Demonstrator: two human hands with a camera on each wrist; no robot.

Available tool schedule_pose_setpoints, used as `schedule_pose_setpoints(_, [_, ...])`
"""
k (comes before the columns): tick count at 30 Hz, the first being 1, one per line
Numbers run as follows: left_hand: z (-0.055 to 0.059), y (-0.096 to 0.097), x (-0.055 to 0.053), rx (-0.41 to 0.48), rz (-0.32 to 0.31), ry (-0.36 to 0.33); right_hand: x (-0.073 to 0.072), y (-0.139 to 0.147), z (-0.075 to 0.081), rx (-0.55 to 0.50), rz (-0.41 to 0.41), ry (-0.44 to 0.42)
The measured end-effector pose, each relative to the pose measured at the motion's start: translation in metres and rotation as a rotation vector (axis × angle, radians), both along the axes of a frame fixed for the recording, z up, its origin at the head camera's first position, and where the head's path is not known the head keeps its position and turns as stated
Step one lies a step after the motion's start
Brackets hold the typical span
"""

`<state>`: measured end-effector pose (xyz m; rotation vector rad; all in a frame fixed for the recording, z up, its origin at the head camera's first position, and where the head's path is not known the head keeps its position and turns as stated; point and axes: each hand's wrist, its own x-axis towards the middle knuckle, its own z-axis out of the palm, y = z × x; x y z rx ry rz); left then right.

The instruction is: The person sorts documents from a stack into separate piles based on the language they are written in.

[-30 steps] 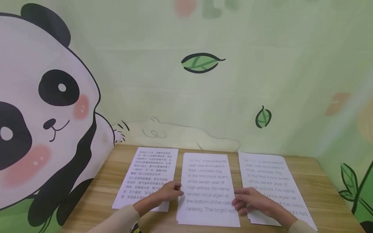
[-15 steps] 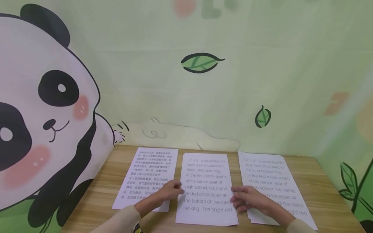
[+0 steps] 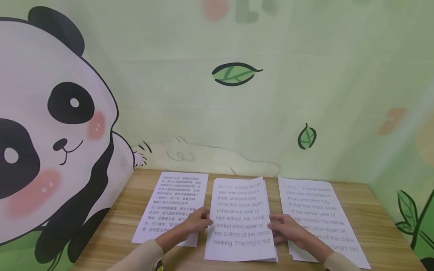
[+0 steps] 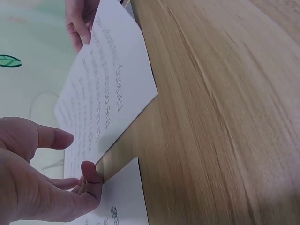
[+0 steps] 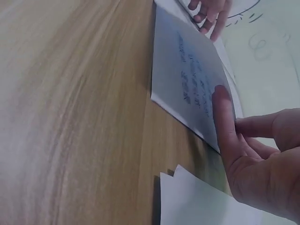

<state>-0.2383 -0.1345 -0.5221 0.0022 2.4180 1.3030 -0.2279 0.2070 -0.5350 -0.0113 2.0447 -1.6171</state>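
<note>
A printed sheet of paper (image 3: 239,210) with English text tops the middle stack on the table. Its right side is lifted slightly, showing another sheet's edge below. My right hand (image 3: 289,229) pinches that side; in the right wrist view its thumb (image 5: 224,105) lies on the sheet with the fingers behind the edge. At the opposite edge is my left hand (image 3: 199,221), its fingertips right beside the paper. In the left wrist view, the left thumb (image 4: 58,138) stands apart from the bent fingers (image 4: 91,180), with nothing gripped between them.
A page of Chinese text (image 3: 176,205) lies to the left, partly under the left hand. To the right is a second English stack (image 3: 315,210), partly covered by the right hand. The wooden table (image 3: 112,233) meets a panda-printed backdrop (image 3: 176,94).
The middle top sheet slid slightly left, then its right side rose, uncovering the edge beneath. My right hand moved a little left and now pinches it. My left hand barely moved.
</note>
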Motion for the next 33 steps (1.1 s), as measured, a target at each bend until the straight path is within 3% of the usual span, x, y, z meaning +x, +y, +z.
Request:
schedule_pose_setpoints(9, [0.003, -0.003, -0.004, 0.062, 0.081, 0.009, 0.002, 0.01, 0.015, -0.012, -0.032, -0.012])
schedule_pose_setpoints(18, [0.016, 0.004, -0.01, 0.124, 0.047, 0.018, 0.003, 0.021, 0.029, -0.089, 0.013, 0.024])
schedule_pose_setpoints(24, [0.032, 0.008, -0.008, 0.258, 0.015, 0.016, -0.001, 0.027, 0.038, -0.077, -0.003, 0.033])
schedule_pose_setpoints(28, [0.038, 0.01, -0.009, 0.351, 0.013, 0.036, -0.003, 0.031, 0.044, -0.085, -0.01, 0.046])
schedule_pose_setpoints(33, [0.043, 0.013, -0.008, 0.403, 0.024, 0.046, -0.003, 0.036, 0.048, -0.075, -0.032, 0.047])
